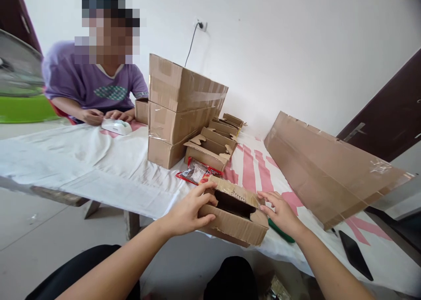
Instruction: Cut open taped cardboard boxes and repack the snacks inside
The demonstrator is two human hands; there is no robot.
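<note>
A small open cardboard box [235,223] sits at the near edge of the table, its top flaps folded partly inward over a dark opening. My left hand [190,212] grips its left end, thumb on the side wall and fingers over the top flap. My right hand [279,212] rests on the box's right end with fingers spread flat over the flap. A red and clear snack packet [196,173] lies just behind the box.
A stack of three taped cartons [179,111] stands mid-table, with several small open boxes [213,146] beside it. A long flat cardboard piece [329,168] leans at right. A black phone [355,254] lies near the right edge. A person in purple [95,85] sits opposite, hands by a white device [115,126].
</note>
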